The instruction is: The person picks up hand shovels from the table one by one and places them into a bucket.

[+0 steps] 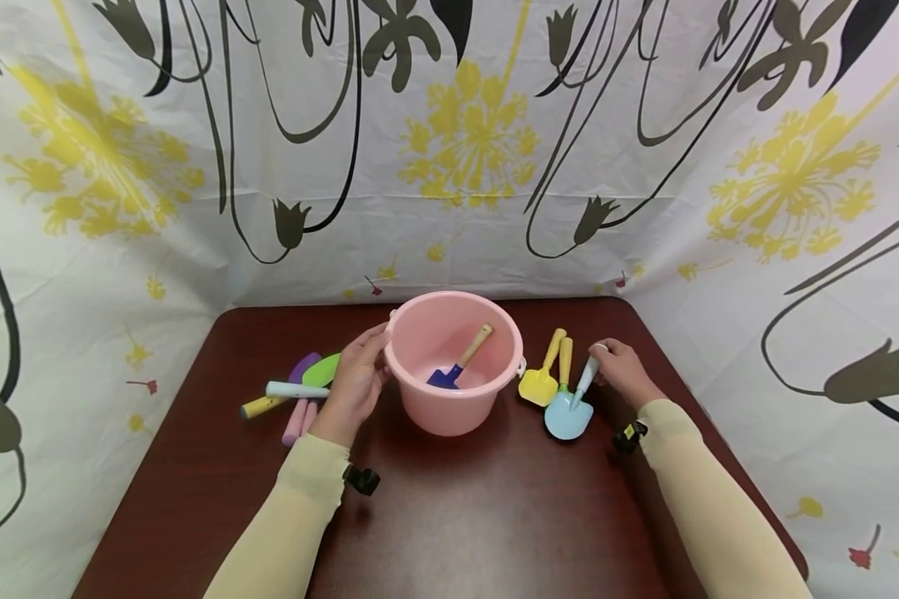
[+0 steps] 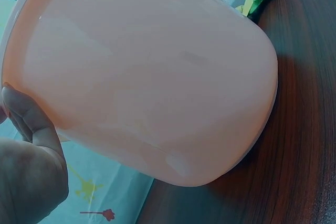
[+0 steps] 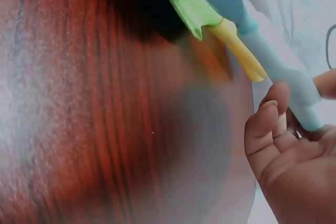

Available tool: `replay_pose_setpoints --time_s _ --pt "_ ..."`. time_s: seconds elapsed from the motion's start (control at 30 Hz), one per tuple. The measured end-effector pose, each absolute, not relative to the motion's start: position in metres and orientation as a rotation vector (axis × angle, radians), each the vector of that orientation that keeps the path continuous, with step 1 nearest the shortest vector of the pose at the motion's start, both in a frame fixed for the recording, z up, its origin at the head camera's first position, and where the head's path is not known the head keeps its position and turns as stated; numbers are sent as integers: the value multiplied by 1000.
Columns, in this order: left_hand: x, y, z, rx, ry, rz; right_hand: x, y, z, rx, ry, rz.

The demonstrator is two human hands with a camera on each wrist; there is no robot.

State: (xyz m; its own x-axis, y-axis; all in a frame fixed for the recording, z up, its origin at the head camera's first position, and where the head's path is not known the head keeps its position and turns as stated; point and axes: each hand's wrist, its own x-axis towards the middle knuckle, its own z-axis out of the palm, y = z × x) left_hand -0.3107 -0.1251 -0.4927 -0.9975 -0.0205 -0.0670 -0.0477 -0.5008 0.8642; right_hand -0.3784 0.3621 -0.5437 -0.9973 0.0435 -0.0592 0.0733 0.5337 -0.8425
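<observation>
A pink bucket stands upright on the table, and its side fills most of the left wrist view. My left hand grips its rim on the left. Inside the bucket lies a small toy shovel with a dark blue blade and a wooden-looking handle. To the right, my right hand holds a light blue toy shovel by the end of its handle, blade toward the bucket side. Beside it are a yellow shovel and a green tool with a yellow handle, partly hidden.
Left of the bucket, partly behind my left hand, several toy tools lie in a pile, among them a purple one, a green one and a light blue handle. A patterned curtain surrounds the dark brown table.
</observation>
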Motion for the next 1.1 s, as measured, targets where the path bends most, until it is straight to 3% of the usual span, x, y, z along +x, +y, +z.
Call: replay_pose_setpoints --time_s 1.1 --pt "-310 -125 -492 -113 1553 2709 -359 385 -522 -293 2108 -1920"
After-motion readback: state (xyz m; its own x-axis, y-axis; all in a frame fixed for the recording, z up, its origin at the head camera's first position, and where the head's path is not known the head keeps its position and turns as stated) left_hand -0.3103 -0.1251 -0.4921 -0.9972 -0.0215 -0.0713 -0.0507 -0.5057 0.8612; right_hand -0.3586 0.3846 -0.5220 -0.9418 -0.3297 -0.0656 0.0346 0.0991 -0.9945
